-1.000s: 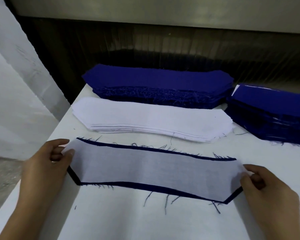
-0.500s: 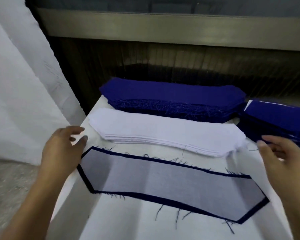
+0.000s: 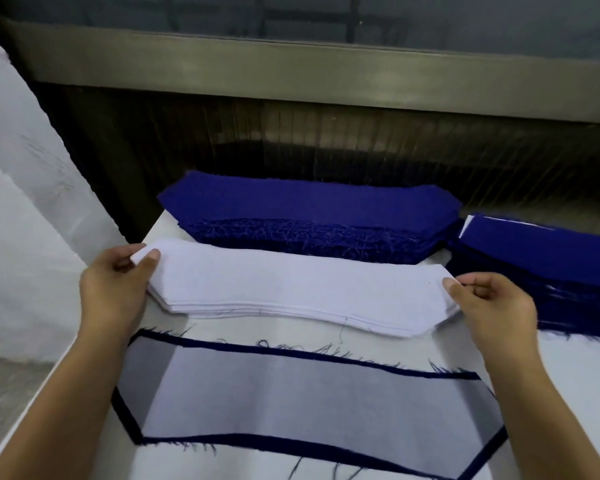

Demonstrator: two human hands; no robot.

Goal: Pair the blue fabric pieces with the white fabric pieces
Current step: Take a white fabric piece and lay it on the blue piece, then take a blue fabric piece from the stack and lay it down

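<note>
White counter (image 3: pixel 243 462), dark wall behind. Left hand (image 3: pixel 115 285) and right hand (image 3: pixel 492 303) each pinch an end of the white stack (image 3: pixel 298 289), thumbs on top. Blue stack (image 3: pixel 309 206) just behind it; paired piece (image 3: pixel 309 400) just in front. Best to peel off one sheet only, keeping both ends level.

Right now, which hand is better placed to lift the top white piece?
Left. The left hand pinches the raised tip of the top white piece; the right hand's hold at the other end is unclear.

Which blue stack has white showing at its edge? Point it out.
The right-hand blue stack: a white strip shows along its top edge. The far stack is all blue.
</note>
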